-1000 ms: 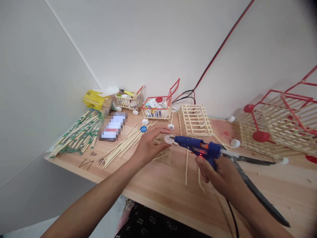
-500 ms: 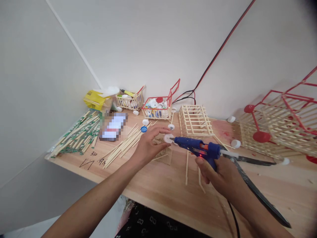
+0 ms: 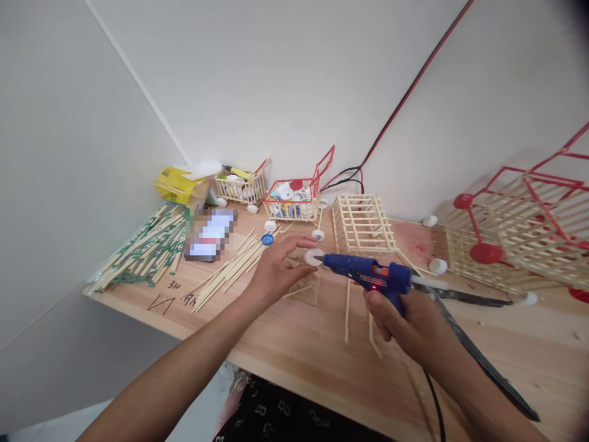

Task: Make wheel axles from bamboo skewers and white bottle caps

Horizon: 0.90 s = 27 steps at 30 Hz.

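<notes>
Between thumb and fingers, my left hand [image 3: 278, 267] holds a white bottle cap [image 3: 313, 256] with its hollow inside turned to the right. My right hand [image 3: 400, 316] is wrapped round a blue glue gun [image 3: 368, 271], whose red light glows. The gun's nozzle points left and reaches the inside of the cap. A white glue stick [image 3: 432, 283] sticks out of the gun's rear. Behind the gun, a small stick frame [image 3: 363, 224] of pale wood rests on the table.
Loose sticks [image 3: 230, 273] and wrapped chopsticks [image 3: 147, 248] lie left, near a phone [image 3: 211, 235]. Small stick carts [image 3: 292, 202] holding caps stand at the wall. Large black scissors [image 3: 478, 356] lie right, below a bigger cart [image 3: 519, 227] with red wheels. Cables run up the wall.
Almost nothing differs. The glue gun has shifted very slightly at the cap, while my left hand stays in place.
</notes>
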Tool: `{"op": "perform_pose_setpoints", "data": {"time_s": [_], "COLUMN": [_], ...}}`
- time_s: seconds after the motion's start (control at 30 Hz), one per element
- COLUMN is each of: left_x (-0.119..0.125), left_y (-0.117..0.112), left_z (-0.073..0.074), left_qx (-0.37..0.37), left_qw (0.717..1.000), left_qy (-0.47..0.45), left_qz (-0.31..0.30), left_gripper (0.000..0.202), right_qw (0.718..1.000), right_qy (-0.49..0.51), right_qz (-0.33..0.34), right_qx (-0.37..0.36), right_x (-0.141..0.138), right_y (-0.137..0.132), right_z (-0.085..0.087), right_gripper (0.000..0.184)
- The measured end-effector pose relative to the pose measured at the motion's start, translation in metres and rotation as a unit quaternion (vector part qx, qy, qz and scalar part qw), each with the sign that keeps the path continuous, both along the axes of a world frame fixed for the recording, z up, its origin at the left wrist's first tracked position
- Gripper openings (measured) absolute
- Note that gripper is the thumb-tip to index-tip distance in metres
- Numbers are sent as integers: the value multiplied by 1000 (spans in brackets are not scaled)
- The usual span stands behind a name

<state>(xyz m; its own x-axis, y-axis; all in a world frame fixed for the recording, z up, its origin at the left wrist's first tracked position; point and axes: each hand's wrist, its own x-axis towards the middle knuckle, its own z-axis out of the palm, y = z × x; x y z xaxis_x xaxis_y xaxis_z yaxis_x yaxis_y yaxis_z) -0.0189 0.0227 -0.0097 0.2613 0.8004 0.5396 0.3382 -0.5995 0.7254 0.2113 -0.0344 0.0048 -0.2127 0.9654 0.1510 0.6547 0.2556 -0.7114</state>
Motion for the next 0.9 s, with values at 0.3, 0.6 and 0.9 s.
{"op": "perform_pose_setpoints", "data": {"time_s": [0.3,0.6,0.9], "left_x": [-1,0,-1], "left_y": [0,-1,-1], "left_z": [-1,3,3], "left_qx": [-9,-11,-9], "left_qw": [1000,1000,1000], "left_qy": [-4,4,6], "left_qz": [6,10,4], "left_gripper": [32,27,28], "right_qw": [988,984,988], "right_qy": [91,83,77], "right_qz": [56,90,78], "right_qx": [-107,-132,-106], "right_x": [11,10,8], "right_y": [-7,-9,-4], "right_z": [5,13,10], "right_gripper": [43,40,40]}}
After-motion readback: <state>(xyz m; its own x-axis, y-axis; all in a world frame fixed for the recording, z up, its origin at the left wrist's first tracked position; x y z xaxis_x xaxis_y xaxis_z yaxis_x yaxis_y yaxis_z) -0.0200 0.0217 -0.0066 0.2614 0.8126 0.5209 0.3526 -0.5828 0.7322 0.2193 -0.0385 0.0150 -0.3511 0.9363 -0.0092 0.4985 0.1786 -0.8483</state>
